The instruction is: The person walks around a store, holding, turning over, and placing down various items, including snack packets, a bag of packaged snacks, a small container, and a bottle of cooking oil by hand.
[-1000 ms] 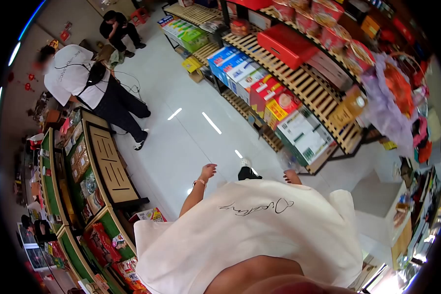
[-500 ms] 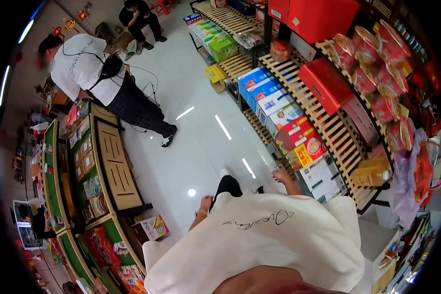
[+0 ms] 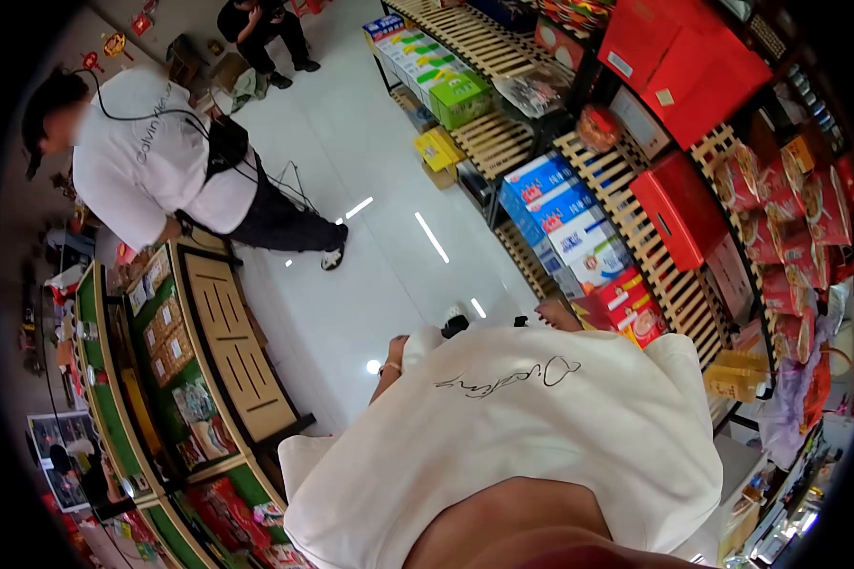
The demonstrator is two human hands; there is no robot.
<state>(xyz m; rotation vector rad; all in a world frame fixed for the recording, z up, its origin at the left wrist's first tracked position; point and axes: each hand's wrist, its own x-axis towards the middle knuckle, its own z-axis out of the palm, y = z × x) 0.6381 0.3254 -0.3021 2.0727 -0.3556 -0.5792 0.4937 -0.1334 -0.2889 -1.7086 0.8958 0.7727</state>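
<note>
My left hand [image 3: 396,353] hangs low at my left side, above the tiled floor [image 3: 380,284], with a band on its wrist. Its fingers are small and mostly turned away; I see nothing in it. On the other side, my right hand [image 3: 557,315] hangs with fingers loosely apart and no object visible in them. It is nearest to the red boxes [image 3: 628,302] on the slatted shelf, apart from them as far as I can see. Blue and white cartons [image 3: 552,194] stand farther along that shelf.
Slatted shelves [image 3: 636,242] run along my right, bearing red gift boxes [image 3: 678,209] and bagged red bowls [image 3: 778,247]. A green-lined display shelf [image 3: 176,351] borders my left. Ahead on the left, a person [image 3: 161,161] in a white shirt stands; another person [image 3: 266,38] sits at the back.
My view has moved forward along the aisle and shifted, with the right-hand shelves sliding rightward in view. The standing person appears nearer and leans over the left shelf. Both my hands still hang low.
</note>
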